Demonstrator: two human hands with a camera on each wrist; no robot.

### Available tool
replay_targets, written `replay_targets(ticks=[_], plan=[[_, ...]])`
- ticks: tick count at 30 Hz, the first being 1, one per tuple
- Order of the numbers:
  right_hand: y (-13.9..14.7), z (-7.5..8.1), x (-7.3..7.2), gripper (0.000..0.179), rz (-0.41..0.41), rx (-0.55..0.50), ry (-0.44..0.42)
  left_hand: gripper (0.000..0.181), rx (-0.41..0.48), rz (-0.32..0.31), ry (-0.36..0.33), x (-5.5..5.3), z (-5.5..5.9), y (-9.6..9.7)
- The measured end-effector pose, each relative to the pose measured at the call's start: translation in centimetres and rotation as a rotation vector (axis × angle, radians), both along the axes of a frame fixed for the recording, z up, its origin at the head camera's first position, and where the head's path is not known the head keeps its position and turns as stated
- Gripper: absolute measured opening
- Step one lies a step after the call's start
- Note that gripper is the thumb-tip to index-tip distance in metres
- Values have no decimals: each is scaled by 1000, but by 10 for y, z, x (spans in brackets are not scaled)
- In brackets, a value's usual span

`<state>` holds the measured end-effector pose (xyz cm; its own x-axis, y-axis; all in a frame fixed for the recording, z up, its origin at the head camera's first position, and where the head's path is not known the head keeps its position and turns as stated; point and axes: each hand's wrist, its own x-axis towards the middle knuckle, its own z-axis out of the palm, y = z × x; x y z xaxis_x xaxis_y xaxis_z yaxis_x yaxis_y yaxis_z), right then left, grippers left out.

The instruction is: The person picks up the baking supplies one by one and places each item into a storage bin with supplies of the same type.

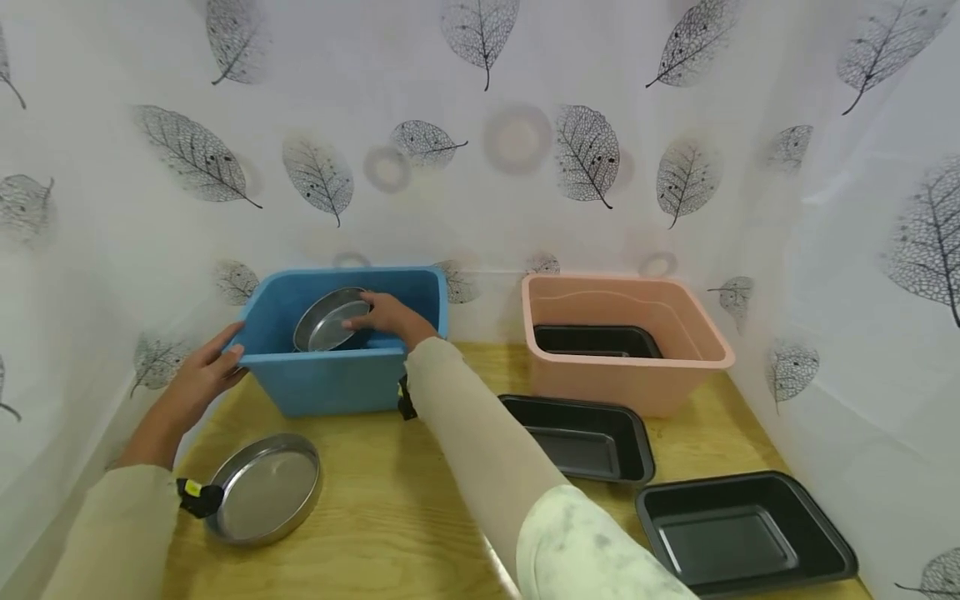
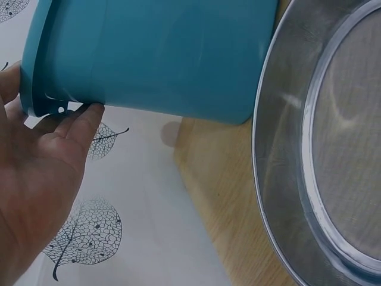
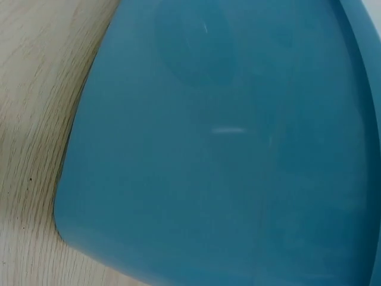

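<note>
My left hand (image 1: 198,379) grips the left rim of a blue plastic bin (image 1: 337,385); in the left wrist view its fingers (image 2: 86,125) reach under the lip. Inside the bin, a round metal sieve (image 1: 324,321) leans at a tilt. My right hand (image 1: 392,317) pinches its right edge, thumb on the inner side. Another round sieve (image 1: 266,492) lies on the table below my left wrist, its mesh (image 2: 351,131) clear in the left wrist view. The right wrist view holds mostly the bin's blue wall (image 3: 220,155), with the hand out of sight.
To the right stands a pink bin (image 1: 600,385) with a dark rectangular pan (image 1: 596,340) inside. Two black loaf pans, one nearer the bin (image 1: 573,450) and one at front right (image 1: 727,533), lie on the wooden table (image 1: 390,500). Leaf-print sheeting (image 1: 480,208) encloses the back and sides.
</note>
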<state>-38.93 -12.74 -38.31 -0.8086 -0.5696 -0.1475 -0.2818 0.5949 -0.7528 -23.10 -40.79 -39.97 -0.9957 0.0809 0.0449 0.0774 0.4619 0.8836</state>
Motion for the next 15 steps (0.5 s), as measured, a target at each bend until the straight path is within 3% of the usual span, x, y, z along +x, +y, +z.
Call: replay_targets(ticks=[8, 15], plan=[[-2, -2, 1, 79, 20, 153, 0, 69, 33, 7, -4, -2, 0, 1], [-2, -1, 2, 77, 28, 152, 40, 69, 21, 10, -10, -4, -1, -1]])
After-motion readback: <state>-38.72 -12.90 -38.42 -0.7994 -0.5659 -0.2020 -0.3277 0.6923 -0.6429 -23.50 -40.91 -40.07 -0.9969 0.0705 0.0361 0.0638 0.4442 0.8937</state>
